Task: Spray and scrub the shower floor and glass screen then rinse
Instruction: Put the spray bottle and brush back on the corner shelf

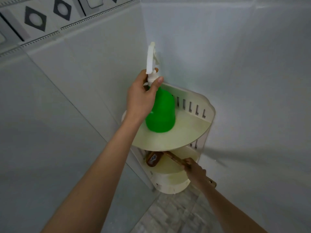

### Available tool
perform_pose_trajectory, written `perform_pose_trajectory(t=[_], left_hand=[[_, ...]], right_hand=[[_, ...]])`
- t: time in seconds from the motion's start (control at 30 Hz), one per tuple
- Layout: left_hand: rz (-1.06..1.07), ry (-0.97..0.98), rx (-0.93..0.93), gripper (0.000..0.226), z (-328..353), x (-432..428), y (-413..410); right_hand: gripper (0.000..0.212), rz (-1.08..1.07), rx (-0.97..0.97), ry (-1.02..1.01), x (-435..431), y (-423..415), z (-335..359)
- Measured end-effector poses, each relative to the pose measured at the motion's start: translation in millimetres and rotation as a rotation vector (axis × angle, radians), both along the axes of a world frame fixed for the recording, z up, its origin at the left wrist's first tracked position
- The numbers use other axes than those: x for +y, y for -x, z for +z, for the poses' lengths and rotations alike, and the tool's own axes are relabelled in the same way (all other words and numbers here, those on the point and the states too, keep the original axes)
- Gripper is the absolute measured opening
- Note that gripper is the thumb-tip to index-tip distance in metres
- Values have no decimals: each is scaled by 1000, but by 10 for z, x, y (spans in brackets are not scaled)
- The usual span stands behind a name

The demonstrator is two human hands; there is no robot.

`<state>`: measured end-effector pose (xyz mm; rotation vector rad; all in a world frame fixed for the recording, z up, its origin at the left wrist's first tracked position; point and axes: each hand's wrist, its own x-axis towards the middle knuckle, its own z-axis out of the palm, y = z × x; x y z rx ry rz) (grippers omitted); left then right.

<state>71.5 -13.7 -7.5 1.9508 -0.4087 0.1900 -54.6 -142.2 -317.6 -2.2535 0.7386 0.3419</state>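
Head view looks down into a tiled shower corner, where a cream corner shelf (185, 132) hangs in two tiers. On the upper tier stands the green spray bottle (162, 113), base on the shelf and long axis upright, its white trigger head (151, 58) rising toward the wall corner (which way the nozzle faces is hard to tell). The left hand (140, 98) grips the bottle's neck, fingers and thumb wrapped just under the trigger head. On the lower tier (170, 179) lies a brown scrub brush (154, 159), its head tucked back under the upper tier and its handle running out to the front right. The right hand (196, 171) has its fingers closed around that handle, whose end pokes out past the hand. Grey floor tiles (168, 216) show below.
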Motion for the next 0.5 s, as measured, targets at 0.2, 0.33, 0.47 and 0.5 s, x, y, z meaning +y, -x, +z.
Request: perform_pose_trajectory(t=[0.2, 0.33, 0.47, 0.5], left_hand=[[-20, -172, -71, 58, -132, 96, -74], [-23, -148, -47, 58, -116, 89, -100], [-49, -126, -31, 57, -99, 74, -53], [-52, -126, -34, 58, -110, 72, -36]], right_hand=[[17, -86, -98, 150, 30, -42, -204], [20, -87, -93, 384, 79, -29, -212], [22, -49, -60, 465, 110, -18, -210], [23, -43, -57, 456, 123, -22, -197]])
